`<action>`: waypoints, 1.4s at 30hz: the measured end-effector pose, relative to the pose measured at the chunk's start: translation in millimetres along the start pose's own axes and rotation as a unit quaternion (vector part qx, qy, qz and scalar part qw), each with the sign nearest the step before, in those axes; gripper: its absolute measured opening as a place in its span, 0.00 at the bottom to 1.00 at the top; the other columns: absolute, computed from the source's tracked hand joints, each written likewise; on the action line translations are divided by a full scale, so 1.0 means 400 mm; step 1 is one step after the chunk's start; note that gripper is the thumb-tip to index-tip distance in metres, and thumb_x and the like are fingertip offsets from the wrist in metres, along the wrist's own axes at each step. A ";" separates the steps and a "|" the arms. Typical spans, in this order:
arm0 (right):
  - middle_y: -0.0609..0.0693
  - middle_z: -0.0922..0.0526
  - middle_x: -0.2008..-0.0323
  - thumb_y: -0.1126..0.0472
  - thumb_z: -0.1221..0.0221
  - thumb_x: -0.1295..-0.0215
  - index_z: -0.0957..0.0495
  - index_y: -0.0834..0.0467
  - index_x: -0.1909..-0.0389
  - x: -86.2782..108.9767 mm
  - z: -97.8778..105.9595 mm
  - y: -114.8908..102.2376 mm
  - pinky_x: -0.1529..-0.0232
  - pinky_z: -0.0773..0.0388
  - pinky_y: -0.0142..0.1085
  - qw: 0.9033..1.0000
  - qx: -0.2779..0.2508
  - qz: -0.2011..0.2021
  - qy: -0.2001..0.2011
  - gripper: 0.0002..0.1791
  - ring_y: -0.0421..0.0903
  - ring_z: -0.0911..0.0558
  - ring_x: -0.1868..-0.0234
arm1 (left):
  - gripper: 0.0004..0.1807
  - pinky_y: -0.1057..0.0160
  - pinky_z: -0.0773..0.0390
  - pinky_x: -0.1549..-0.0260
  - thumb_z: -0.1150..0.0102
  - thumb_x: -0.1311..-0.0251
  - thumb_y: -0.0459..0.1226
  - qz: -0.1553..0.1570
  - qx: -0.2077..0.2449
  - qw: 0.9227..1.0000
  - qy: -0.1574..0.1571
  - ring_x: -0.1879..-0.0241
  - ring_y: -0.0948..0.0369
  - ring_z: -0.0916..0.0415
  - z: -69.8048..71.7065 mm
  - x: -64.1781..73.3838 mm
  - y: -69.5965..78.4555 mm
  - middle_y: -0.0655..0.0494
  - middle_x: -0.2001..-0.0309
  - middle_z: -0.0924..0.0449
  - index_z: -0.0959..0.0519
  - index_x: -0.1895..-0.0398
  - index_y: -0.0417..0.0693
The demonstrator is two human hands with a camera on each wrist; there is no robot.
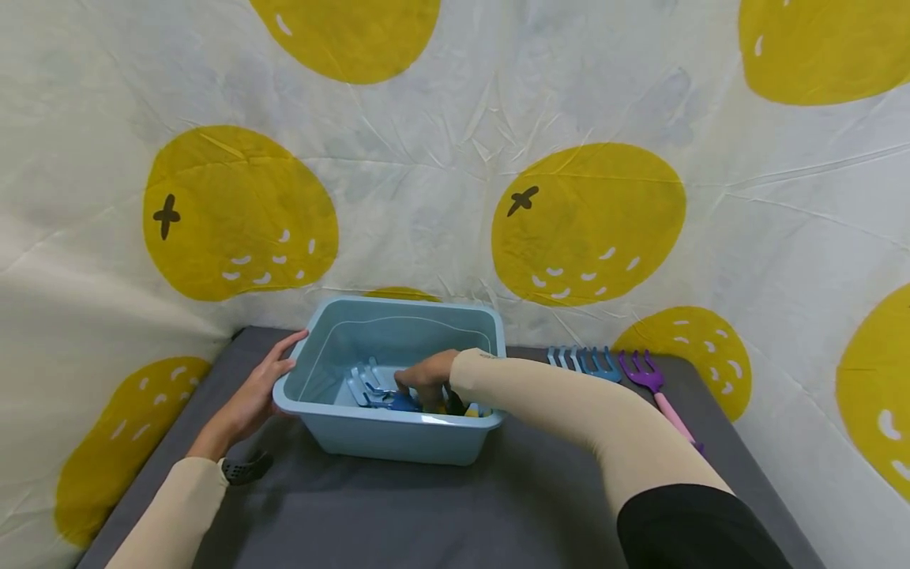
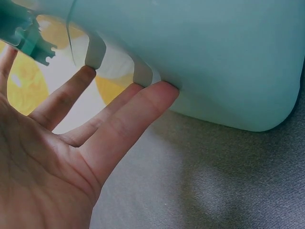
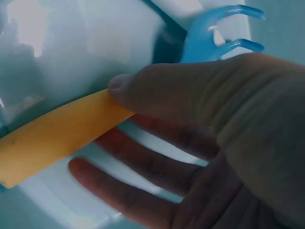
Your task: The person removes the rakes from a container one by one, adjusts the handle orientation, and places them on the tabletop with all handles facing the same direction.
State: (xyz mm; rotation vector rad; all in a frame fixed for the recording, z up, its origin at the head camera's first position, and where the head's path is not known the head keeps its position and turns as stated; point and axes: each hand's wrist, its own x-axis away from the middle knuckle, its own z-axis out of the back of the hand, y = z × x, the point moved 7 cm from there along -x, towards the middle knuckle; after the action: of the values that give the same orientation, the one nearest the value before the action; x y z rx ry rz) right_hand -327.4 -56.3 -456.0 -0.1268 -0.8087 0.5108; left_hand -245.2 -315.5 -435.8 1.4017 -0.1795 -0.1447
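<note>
A light blue plastic bin (image 1: pixel 398 435) stands on the dark grey surface. My left hand (image 1: pixel 249 399) is at its left side, and in the left wrist view the straight fingers (image 2: pixel 128 121) touch the outer wall. Inside the bin is my right hand (image 1: pixel 430 375), pinching a yellow tool handle (image 3: pixel 62 133) between thumb and fingers; its far end is hidden. A blue fork head (image 3: pixel 202 40) lies close to the thumb in the right wrist view. Left of that hand, light blue rake tines (image 1: pixel 362 383) show on the bin floor.
On the right, beyond the bin, lie a light blue rake (image 1: pixel 563 357), a blue rake (image 1: pixel 599 365) and a purple hand fork (image 1: pixel 643 375) with a pink handle (image 1: pixel 675 417). A white cloth (image 1: pixel 419 221) printed with yellow shapes hangs behind the grey surface (image 1: pixel 398 514).
</note>
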 end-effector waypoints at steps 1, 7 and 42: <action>0.50 0.20 0.61 0.56 0.35 0.33 0.25 0.38 0.52 0.004 0.003 0.001 0.65 0.21 0.45 1.000 0.020 0.002 0.003 0.14 0.50 0.20 0.61 | 0.31 0.39 0.17 0.60 0.63 0.18 0.51 -0.001 0.000 1.000 0.001 0.44 0.38 0.29 0.001 0.000 0.000 0.40 0.22 0.58 0.53 0.17 0.70; 0.47 0.18 0.63 0.64 0.28 0.45 0.19 0.47 0.61 0.024 0.010 -0.003 0.62 0.21 0.44 0.997 0.080 0.008 -0.001 0.14 0.47 0.22 0.61 | 0.31 0.42 0.16 0.61 0.62 0.19 0.52 -0.001 -0.004 1.000 0.002 0.48 0.42 0.25 0.004 -0.003 0.000 0.39 0.22 0.56 0.53 0.18 0.71; 0.51 0.17 0.52 0.65 0.37 0.31 0.24 0.56 0.40 0.229 0.250 -0.071 0.67 0.14 0.46 0.987 0.000 0.159 0.031 0.19 0.49 0.14 0.66 | 0.32 0.33 0.20 0.57 0.62 0.19 0.52 0.000 0.002 1.000 -0.002 0.38 0.31 0.37 0.013 -0.025 0.001 0.40 0.20 0.61 0.54 0.17 0.68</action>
State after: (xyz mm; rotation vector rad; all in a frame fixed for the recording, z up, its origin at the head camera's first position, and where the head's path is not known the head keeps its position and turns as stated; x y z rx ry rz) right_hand -335.5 -45.3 -318.2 -0.2743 -0.7310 0.8041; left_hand -256.0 -318.5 -434.9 1.4065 -0.1832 -0.1469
